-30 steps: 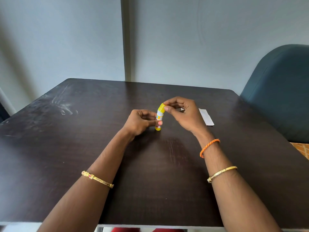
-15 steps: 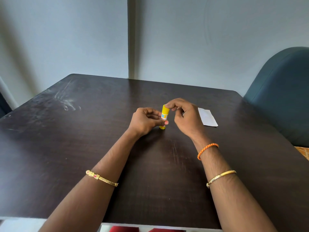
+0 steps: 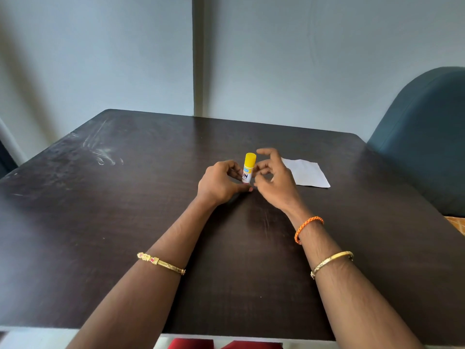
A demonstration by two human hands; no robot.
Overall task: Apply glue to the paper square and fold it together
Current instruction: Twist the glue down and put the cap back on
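Observation:
A glue stick (image 3: 248, 168) with a yellow cap and a white label stands upright at the middle of the dark table (image 3: 125, 222). My left hand (image 3: 220, 183) pinches its lower body from the left. Just right of the stick, my right hand (image 3: 273, 178) has its fingers spread apart, close to the cap but not holding it. The cap sits on the stick. A white paper square (image 3: 308, 173) lies flat on the table beyond my right hand, partly hidden by it.
A dark teal chair back (image 3: 425, 137) stands at the table's right side. A grey-blue wall rises behind the far edge. Pale smears (image 3: 103, 152) mark the table's far left. Something red (image 3: 226, 345) shows below the near edge.
My right hand has let go of the yellow cap and spread its fingers. The glue stick now stands straighter in my left hand. More of the paper shows.

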